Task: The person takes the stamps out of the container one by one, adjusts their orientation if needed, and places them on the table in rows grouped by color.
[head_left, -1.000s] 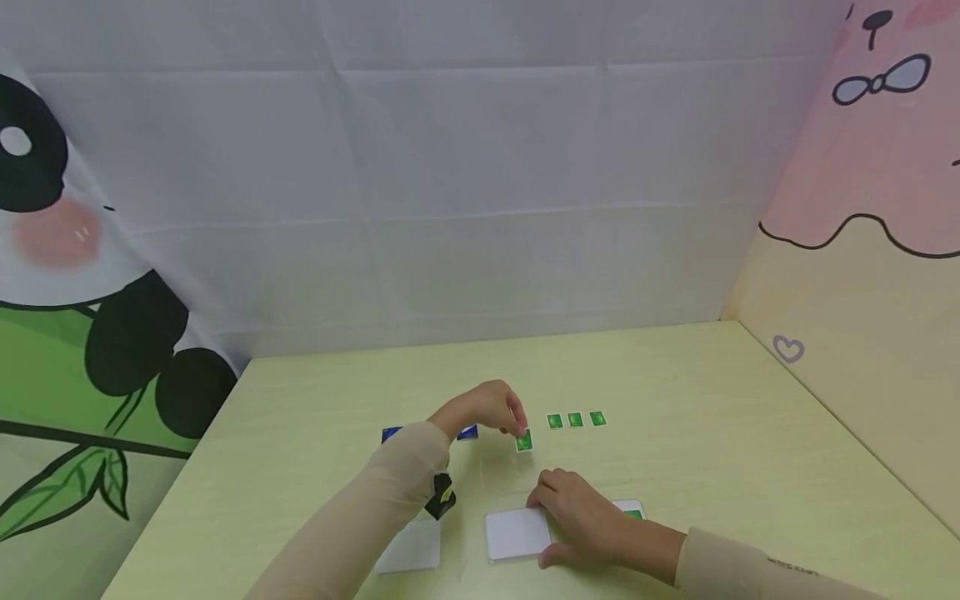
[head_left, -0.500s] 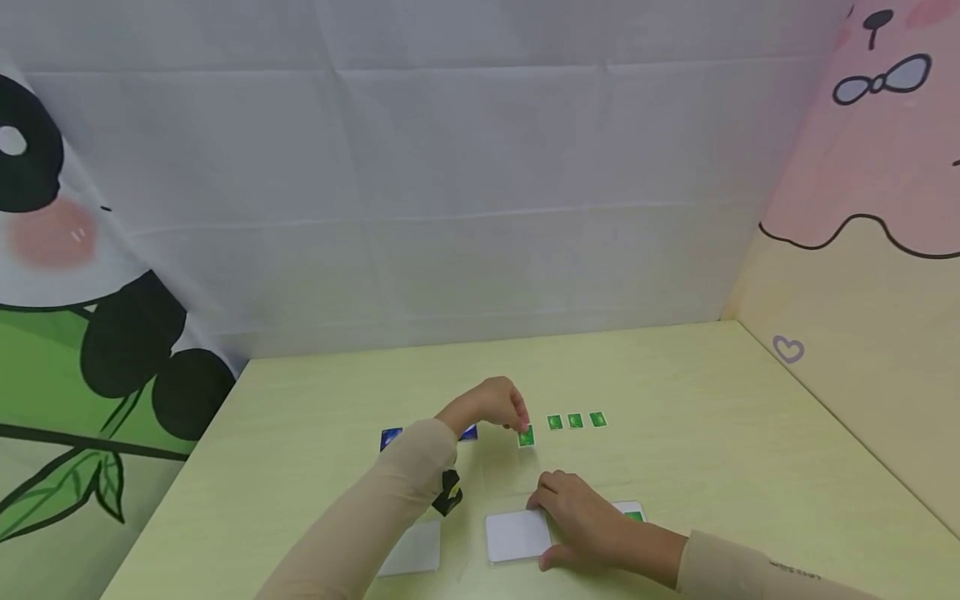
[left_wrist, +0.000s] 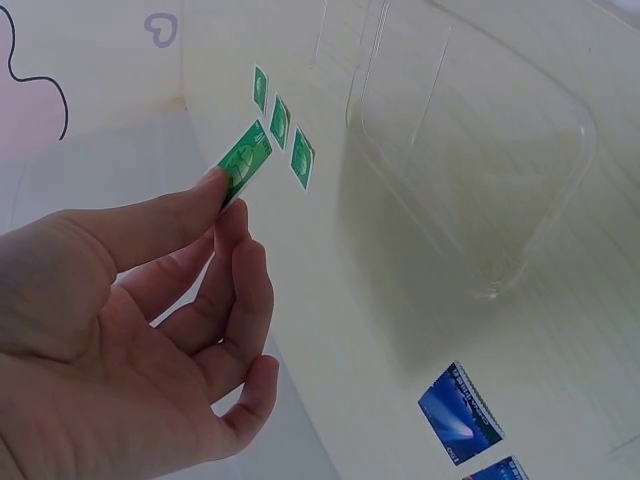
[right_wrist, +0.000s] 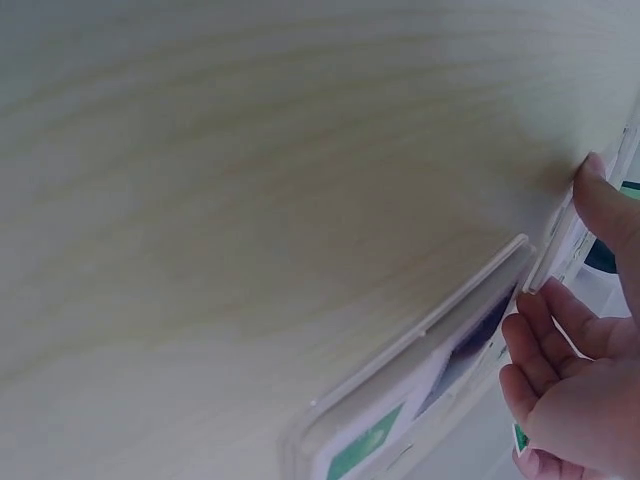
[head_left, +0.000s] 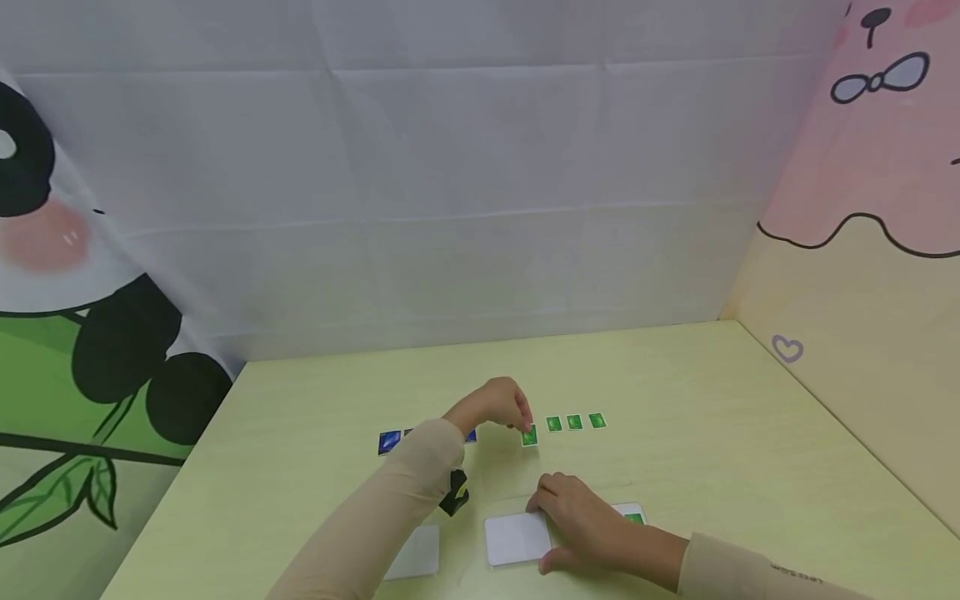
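Note:
My left hand pinches a small green stamp between thumb and fingertip, just above the table. In the left wrist view, several green stamps lie in a row beyond it. Blue stamps are at the left end of the row, some hidden by my left sleeve. My right hand holds a flat white rectangle by its right end, thumb on the near edge and fingers on the far edge. Close to that hand lies a flat clear case with a green and a dark piece inside.
A clear plastic tray with rounded corners lies on the pale table. Another white rectangle is partly under my left forearm. A white cloth hangs behind the table, with printed panels at both sides.
My left hand has shifted slightly right with the green stamp, uncovering more of the blue stamps. The right hand stays on the white rectangle.

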A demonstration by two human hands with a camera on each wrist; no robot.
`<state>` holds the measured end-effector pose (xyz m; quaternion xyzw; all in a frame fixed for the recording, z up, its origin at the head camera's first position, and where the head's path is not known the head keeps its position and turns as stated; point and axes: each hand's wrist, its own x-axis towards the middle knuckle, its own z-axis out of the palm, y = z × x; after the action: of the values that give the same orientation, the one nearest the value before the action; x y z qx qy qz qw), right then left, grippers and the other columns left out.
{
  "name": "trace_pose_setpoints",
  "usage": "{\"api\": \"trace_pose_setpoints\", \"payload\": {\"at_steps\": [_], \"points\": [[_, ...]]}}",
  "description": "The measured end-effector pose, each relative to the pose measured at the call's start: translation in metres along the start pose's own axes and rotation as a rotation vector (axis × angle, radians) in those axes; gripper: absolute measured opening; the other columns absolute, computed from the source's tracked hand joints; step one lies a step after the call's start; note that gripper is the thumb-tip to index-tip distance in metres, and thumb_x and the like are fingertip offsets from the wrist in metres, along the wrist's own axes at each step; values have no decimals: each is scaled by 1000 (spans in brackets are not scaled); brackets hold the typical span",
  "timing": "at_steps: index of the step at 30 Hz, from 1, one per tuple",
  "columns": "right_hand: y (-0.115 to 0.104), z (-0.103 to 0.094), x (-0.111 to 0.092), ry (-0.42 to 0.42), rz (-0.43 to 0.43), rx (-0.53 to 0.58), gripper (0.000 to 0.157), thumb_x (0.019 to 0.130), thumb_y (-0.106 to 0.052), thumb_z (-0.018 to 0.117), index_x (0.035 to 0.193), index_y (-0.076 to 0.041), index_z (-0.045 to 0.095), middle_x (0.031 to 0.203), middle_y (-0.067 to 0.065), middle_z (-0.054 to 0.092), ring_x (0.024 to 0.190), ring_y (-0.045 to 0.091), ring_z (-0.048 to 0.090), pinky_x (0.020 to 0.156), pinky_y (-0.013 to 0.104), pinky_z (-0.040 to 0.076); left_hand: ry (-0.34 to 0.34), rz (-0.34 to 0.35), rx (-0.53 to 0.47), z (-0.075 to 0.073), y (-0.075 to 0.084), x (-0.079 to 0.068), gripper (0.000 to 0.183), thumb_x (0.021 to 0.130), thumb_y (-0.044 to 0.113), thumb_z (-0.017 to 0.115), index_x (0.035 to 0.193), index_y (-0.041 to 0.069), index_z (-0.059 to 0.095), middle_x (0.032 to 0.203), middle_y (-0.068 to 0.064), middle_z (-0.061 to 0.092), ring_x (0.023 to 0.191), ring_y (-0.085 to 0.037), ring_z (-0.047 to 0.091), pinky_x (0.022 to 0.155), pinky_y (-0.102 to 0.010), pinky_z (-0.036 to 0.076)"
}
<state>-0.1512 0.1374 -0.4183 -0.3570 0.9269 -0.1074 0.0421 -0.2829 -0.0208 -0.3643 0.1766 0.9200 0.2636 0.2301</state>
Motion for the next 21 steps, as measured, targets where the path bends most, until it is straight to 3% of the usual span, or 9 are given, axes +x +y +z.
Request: {"api": "trace_pose_setpoints", "payload": {"at_steps": [21], "points": [[1, 3, 1, 18, -19, -40, 59, 70, -57, 76, 108, -14, 63, 100, -7, 55, 89, 4, 44, 86, 25, 43, 9, -5, -5, -1, 2, 14, 8, 82, 12, 75, 79, 6, 72, 69, 3, 58, 68, -11, 49, 63, -23, 38]]}}
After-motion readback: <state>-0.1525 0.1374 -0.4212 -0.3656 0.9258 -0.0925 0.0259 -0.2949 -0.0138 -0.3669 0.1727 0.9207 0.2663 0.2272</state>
